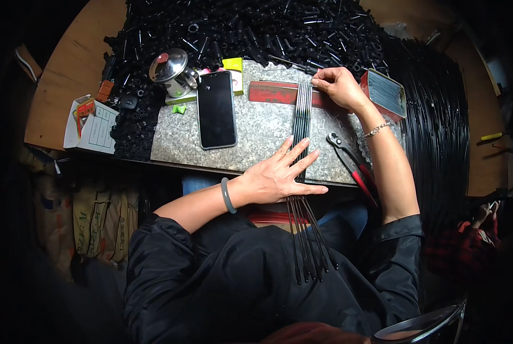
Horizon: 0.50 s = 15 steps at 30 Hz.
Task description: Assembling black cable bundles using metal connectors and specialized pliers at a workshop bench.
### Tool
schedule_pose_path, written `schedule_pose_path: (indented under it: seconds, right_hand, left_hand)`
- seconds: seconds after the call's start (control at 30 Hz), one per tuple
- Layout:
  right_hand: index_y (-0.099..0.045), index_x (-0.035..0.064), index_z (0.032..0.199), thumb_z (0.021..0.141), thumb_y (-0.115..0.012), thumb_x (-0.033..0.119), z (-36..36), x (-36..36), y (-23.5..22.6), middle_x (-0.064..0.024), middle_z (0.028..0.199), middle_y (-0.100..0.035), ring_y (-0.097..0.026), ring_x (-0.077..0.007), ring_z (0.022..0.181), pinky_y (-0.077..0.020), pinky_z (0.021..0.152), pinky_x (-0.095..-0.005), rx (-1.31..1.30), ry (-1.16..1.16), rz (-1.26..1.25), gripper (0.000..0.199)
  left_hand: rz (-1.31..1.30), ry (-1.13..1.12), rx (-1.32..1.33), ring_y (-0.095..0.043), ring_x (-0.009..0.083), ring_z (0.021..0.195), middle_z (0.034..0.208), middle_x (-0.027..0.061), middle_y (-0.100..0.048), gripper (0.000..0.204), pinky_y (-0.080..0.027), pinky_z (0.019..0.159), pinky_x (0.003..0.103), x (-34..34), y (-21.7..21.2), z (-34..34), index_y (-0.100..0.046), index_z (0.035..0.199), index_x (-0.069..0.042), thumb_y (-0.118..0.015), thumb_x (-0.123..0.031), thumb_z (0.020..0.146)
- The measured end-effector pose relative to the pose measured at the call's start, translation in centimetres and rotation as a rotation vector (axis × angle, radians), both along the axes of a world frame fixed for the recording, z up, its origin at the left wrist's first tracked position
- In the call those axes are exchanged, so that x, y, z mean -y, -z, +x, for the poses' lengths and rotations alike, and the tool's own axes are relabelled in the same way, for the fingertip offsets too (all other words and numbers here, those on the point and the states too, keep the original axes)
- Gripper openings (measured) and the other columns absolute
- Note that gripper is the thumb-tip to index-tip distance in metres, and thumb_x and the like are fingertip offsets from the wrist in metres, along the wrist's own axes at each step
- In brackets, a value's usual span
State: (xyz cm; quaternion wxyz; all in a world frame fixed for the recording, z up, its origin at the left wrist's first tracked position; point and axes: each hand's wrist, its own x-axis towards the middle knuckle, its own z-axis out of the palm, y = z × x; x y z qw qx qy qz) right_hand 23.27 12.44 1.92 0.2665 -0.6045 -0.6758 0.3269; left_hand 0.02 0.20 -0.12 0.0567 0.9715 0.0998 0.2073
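Thin, glossy black rods (303,112) lie bunched across a worn red bar (272,92) on the grey speckled board (176,137), left hand (274,176) splayed over them, right hand (339,89) curled at their far ends, its grip impossible to tell!

Your left hand (270,179) hides part of the black rods (303,117); whether your right hand (341,89) pinches anything is too small to tell. The rods cover part of the red bar (270,92), the phone (217,112) hides some of the yellow box (237,77), the top edge crops the black pile (239,28).
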Motion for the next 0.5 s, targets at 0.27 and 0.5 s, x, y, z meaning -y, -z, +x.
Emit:
schedule_pose_path:
  seconds: [0.27,0.5]
  right_hand:
    - [-0.065,-0.0023,0.091,0.086,-0.061,0.011,-0.4,0.0,-0.8,-0.0016,0.076,-0.064,-0.054,-0.0058,0.071,-0.0472,0.069,-0.0242,0.06,-0.018,-0.009,0.014]
    - [-0.057,-0.0006,0.108,0.088,-0.053,0.004,-1.3,-0.4,0.2,-0.0091,0.099,-0.062,-0.056,-0.0115,0.09,-0.045,0.084,-0.0268,-0.037,-0.093,0.09,0.021]
  left_hand:
    - [0.01,0.001,-0.009,-0.038,0.0432,0.125,0.133,0.0218,-0.042,0.053,-0.033,0.1,0.058,0.0,0.1,-0.1,-0.039,0.132,-0.045,-0.049,-0.029,0.082]
    - [0.007,-0.004,-0.012,-0.037,0.0433,0.126,0.134,0.0219,-0.04,0.056,-0.031,0.101,0.058,0.0,0.2,-0.2,-0.038,0.133,-0.045,-0.051,-0.03,0.081]
